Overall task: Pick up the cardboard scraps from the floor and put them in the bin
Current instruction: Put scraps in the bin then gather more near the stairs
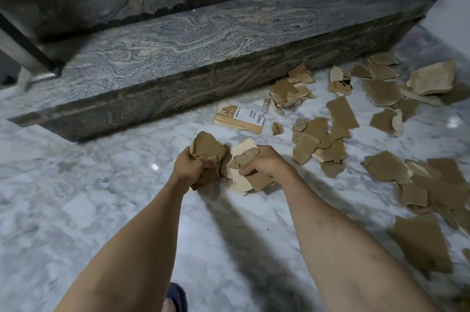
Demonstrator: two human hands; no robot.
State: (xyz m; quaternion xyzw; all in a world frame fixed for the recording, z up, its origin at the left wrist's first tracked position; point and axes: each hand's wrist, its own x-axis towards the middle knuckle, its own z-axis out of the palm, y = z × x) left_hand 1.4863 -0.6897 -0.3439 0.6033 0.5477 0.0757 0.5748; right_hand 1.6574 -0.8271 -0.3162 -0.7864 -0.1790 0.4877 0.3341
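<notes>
My left hand [189,163] is closed around a bunch of brown cardboard scraps [207,147], held above the marble floor. My right hand [263,160] grips another bunch of torn cardboard pieces [244,182], some pale, some brown. The two hands are close together in the middle of the view. Several more cardboard scraps [315,141] lie scattered on the floor to the right. A flat piece with a white label [241,118] lies just beyond my hands. No bin is in view.
A dark granite step [203,39] runs across the back, with another step above it. White marble floor [76,197] spreads to the left and front. A wall edge [450,6] stands at the far right. My slippered foot [176,297] shows at the bottom.
</notes>
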